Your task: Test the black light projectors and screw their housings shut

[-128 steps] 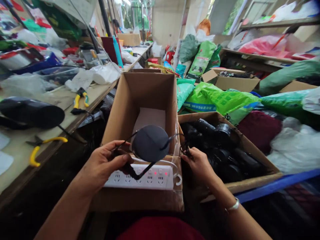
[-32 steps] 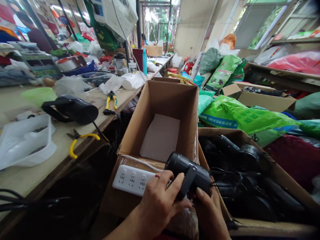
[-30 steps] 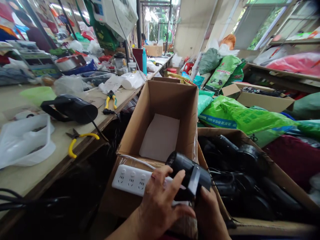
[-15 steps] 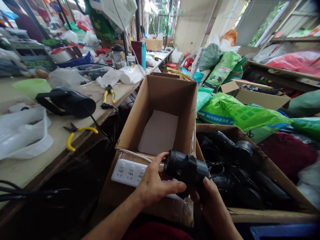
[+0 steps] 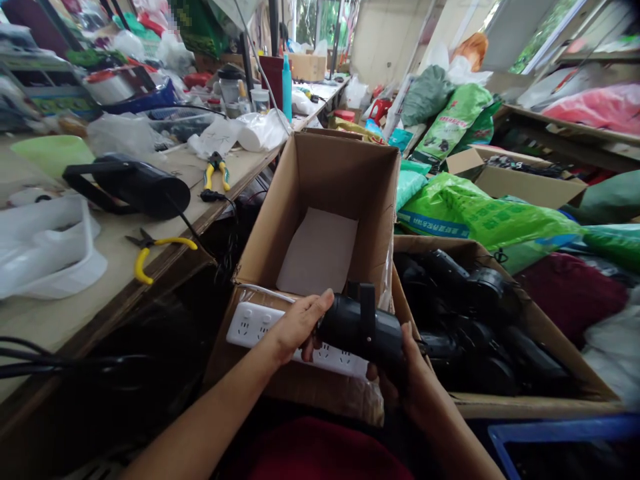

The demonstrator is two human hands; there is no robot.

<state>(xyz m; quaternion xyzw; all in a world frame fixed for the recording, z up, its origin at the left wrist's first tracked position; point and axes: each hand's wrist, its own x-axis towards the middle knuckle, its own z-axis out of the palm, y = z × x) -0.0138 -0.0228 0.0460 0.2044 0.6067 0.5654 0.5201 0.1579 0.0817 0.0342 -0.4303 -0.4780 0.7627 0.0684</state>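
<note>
Between both hands is a black cylindrical lamp housing (image 5: 345,325) with a flat bracket (image 5: 369,310) across it. My left hand (image 5: 300,328) grips its left end, thumb on top. My right hand (image 5: 413,373) is closed round the right end, its fingers partly hidden underneath. Below the housing lies a white power strip (image 5: 250,325), partly covered by my left hand. Just beyond stands an open cardboard box (image 5: 265,233) with a pale sheet (image 5: 320,250) on its bottom. To the right, a second carton (image 5: 480,250) holds several similar black housings (image 5: 480,340).
On the left workbench (image 5: 175,233) lie yellow-handled pliers (image 5: 145,257), yellow-green pliers (image 5: 217,175), another black lamp (image 5: 140,187) and a white plastic tray (image 5: 55,253). Green bags (image 5: 470,207) are heaped behind the right carton. A blue crate (image 5: 560,430) stands at lower right.
The lamp housing has been turned in my hands, so its bracket now points up. My left hand has shifted slightly left and up, its thumb now on top of the end.
</note>
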